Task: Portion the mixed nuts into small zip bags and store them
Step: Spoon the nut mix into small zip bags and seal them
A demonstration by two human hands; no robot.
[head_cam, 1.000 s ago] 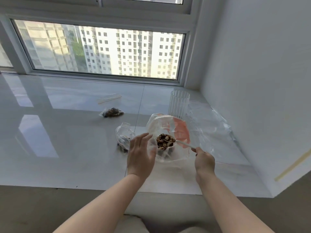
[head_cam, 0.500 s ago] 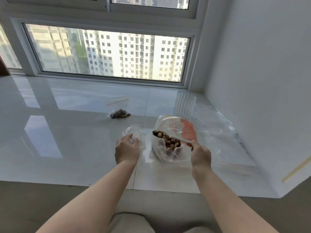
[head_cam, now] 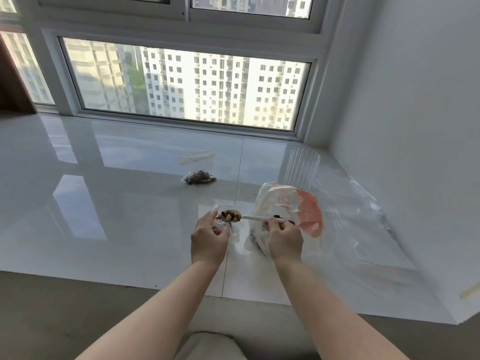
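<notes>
L hand (head_cam: pixel 209 236) gripped a small clear zip bag (head_cam: pixel 228 226) w/ its fingers curled round the bag's side, holding the mouth up & open just above the bench (head_cam: pixel 104 203). R hand (head_cam: pixel 284 237) pinched the handle of a white plastic spoon (head_cam: pixel 253 217), fingers closed on it; the spoon lay roughly level, pointing left, w/ its bowl over the small bag's mouth. A heap of mixed nuts (head_cam: pixel 231 215) sat in the spoon bowl, brown & pale pieces. Some dark bits showed inside the small bag, under the spoon.

Just right of the small bag, behind the R hand, stood the big supply bag (head_cam: pixel 283 201), white plastic w/ an orange-pink panel, crumpled & open at top; only a few dark nuts showed thru it by the R hand. A ribbed clear glass (head_cam: pixel 301 170) stood upright just behind that bag. Loose clear plastic sheeting (head_cam: pixel 363 216) spread to the right, near the wall.

Further back on the bench, well apart from the hands, lay a filled zip bag (head_cam: pixel 198 177) w/ nuts bunched at its near end; sealed or not, couldn't tell. Window (head_cam: pixel 181 81) behind, tower blocks outside.
</notes>
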